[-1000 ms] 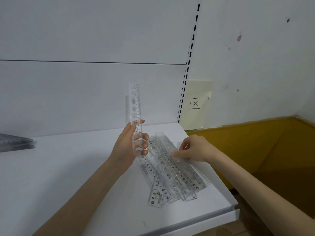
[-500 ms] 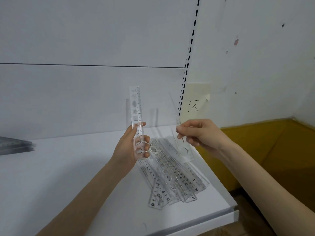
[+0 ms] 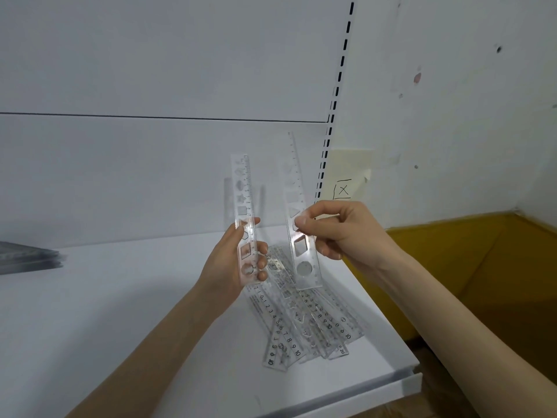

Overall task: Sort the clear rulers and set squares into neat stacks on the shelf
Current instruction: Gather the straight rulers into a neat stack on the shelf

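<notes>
Rulers [image 3: 304, 321] clear, black numerals, shape cutouts. Shelf [image 3: 120, 312] white, upright [image 3: 339, 73] black-slotted. Note [image 3: 349, 167] pale yellow, black boxed X.

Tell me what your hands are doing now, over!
Left hand grips one ruler upright. Right hand pinches second ruler. Pile loose on shelf below. Nothing in the way.

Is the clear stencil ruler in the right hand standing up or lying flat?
Nearly upright, leaning slightly: the right hand pinches the clear plastic stencil ruler with its length running vertically.

Blurred grey stack [image 3: 28, 260] at left edge
</notes>
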{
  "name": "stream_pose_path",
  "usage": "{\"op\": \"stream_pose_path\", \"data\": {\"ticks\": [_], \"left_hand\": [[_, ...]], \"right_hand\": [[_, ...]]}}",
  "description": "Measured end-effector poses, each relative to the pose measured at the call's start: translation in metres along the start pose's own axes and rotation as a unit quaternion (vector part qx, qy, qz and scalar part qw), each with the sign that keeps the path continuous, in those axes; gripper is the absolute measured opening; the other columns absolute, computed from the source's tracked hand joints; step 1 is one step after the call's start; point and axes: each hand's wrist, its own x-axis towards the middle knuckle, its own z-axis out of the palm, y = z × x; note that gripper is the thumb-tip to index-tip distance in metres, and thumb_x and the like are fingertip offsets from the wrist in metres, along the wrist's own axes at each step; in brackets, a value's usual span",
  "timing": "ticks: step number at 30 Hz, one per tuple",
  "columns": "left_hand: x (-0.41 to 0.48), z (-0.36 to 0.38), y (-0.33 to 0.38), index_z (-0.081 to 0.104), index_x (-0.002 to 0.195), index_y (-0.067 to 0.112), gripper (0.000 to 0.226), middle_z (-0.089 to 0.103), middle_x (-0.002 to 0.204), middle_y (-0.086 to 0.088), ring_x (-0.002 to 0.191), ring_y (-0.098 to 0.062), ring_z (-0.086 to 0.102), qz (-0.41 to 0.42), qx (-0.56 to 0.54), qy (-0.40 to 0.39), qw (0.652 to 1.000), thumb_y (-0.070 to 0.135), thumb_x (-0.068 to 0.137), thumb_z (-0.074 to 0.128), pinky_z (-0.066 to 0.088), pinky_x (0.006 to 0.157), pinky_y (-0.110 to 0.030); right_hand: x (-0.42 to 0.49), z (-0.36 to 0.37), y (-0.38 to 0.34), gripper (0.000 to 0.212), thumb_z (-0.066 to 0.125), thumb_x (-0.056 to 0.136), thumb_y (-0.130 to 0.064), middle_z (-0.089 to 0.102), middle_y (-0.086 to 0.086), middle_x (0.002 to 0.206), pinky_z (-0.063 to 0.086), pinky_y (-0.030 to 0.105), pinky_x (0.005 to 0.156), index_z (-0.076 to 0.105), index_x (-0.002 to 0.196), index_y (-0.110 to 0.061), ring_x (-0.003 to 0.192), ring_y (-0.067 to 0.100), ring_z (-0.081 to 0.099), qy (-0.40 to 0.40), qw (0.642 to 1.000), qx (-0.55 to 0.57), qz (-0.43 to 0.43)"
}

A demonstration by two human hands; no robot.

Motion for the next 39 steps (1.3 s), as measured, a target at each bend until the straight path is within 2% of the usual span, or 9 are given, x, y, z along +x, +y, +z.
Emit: {"op": "stream_pose_path", "data": {"ticks": [6, 11, 14, 17, 22, 26, 31, 34, 39], "left_hand": [[-0.001, 0.001, -0.001, 0.06, 0.111, 0.024, 0.026, 0.055, 0.072, -0.008, 0.053, -0.018, 0.045, -0.001, -0.002, -0.004, 1.0, 0.035, 0.099, 0.041, 0.04, 0.048, -0.028], [-0.003, 0.003, -0.003, 0.06, 0.115, 0.023, 0.03, 0.06, 0.084, -0.009, 0.059, -0.019, 0.052, -0.011, 0.027, -0.017, 0.999, 0.039, 0.097, 0.043, 0.044, 0.053, -0.03], [-0.005, 0.007, -0.002, 0.064, 0.108, 0.019, 0.031, 0.069, 0.084, -0.006, 0.065, -0.017, 0.065, -0.01, 0.018, -0.046, 0.999, 0.035, 0.097, 0.041, 0.051, 0.054, -0.028], [-0.004, 0.006, -0.002, 0.061, 0.12, 0.019, 0.04, 0.07, 0.103, -0.006, 0.074, -0.018, 0.069, -0.013, 0.03, -0.059, 0.998, 0.042, 0.09, 0.048, 0.052, 0.06, -0.031], [-0.003, 0.004, -0.003, 0.059, 0.12, 0.02, 0.038, 0.061, 0.086, -0.006, 0.058, -0.016, 0.055, -0.012, 0.041, -0.032, 0.999, 0.043, 0.092, 0.048, 0.045, 0.056, -0.029], [-0.002, 0.002, -0.01, 0.059, 0.114, 0.024, 0.032, 0.061, 0.078, -0.006, 0.063, -0.019, 0.06, 0.018, 0.085, -0.016, 0.996, 0.043, 0.099, 0.038, 0.051, 0.059, -0.035], [-0.001, 0.002, -0.009, 0.052, 0.118, 0.015, 0.034, 0.048, 0.052, 0.001, 0.045, -0.015, 0.044, 0.005, 0.059, 0.004, 0.998, 0.04, 0.102, 0.034, 0.043, 0.05, -0.028], [0.001, 0.003, -0.004, 0.054, 0.1, 0.02, 0.029, 0.041, 0.053, 0.002, 0.043, -0.012, 0.036, -0.004, 0.041, 0.011, 0.999, 0.041, 0.102, 0.034, 0.032, 0.046, -0.021], [-0.001, 0.006, -0.001, 0.056, 0.065, 0.018, 0.05, 0.037, 0.047, 0.002, 0.04, -0.01, 0.038, -0.037, -0.017, -0.029, 0.999, 0.044, 0.099, 0.031, 0.024, 0.045, -0.019]], "right_hand": [[0.003, 0.007, 0.01, 0.025, 0.067, 0.085, -0.032, 0.058, 0.0, 0.07, 0.044, 0.02, 0.051, 0.066, 0.085, -0.007, 0.057, 0.009, 0.048, -0.062, 0.995, -0.064, 0.039], [0.008, 0.01, 0.017, 0.019, 0.057, 0.094, -0.015, 0.068, -0.001, 0.082, 0.047, 0.019, 0.052, 0.07, 0.104, -0.005, 0.068, 0.007, 0.055, -0.124, 0.991, -0.036, 0.032], [0.016, 0.015, 0.019, 0.021, 0.065, 0.087, -0.01, 0.069, 0.003, 0.079, 0.052, 0.021, 0.056, 0.067, 0.108, -0.004, 0.07, 0.011, 0.063, -0.116, 0.992, -0.023, 0.043], [0.023, 0.019, 0.022, 0.02, 0.065, 0.088, -0.009, 0.069, 0.005, 0.077, 0.053, 0.022, 0.06, 0.065, 0.105, -0.001, 0.07, 0.013, 0.065, -0.096, 0.994, -0.017, 0.052], [0.026, 0.019, 0.025, 0.014, 0.059, 0.093, -0.009, 0.07, 0.01, 0.085, 0.051, 0.023, 0.06, 0.068, 0.101, -0.003, 0.072, 0.016, 0.063, -0.079, 0.995, -0.041, 0.045], [0.028, 0.039, 0.025, 0.015, 0.057, 0.085, -0.013, 0.072, 0.004, 0.077, 0.057, 0.031, 0.062, 0.063, 0.099, -0.017, 0.061, 0.017, 0.067, -0.014, 0.964, -0.267, 0.0], [0.035, 0.059, 0.017, 0.025, 0.065, 0.082, -0.027, 0.07, -0.001, 0.089, 0.049, 0.014, 0.058, 0.056, 0.102, -0.016, 0.066, 0.004, 0.063, -0.028, 0.95, -0.308, 0.036], [0.038, 0.054, 0.017, 0.031, 0.073, 0.077, -0.023, 0.074, 0.006, 0.083, 0.056, 0.037, 0.085, 0.06, 0.102, -0.011, 0.076, 0.018, 0.071, -0.081, 0.979, -0.17, 0.071], [0.036, 0.058, 0.021, 0.016, 0.076, 0.079, -0.008, 0.071, 0.017, 0.071, 0.06, 0.035, 0.062, 0.066, 0.087, 0.001, 0.058, 0.031, 0.067, -0.018, 0.987, -0.16, 0.01]]}}
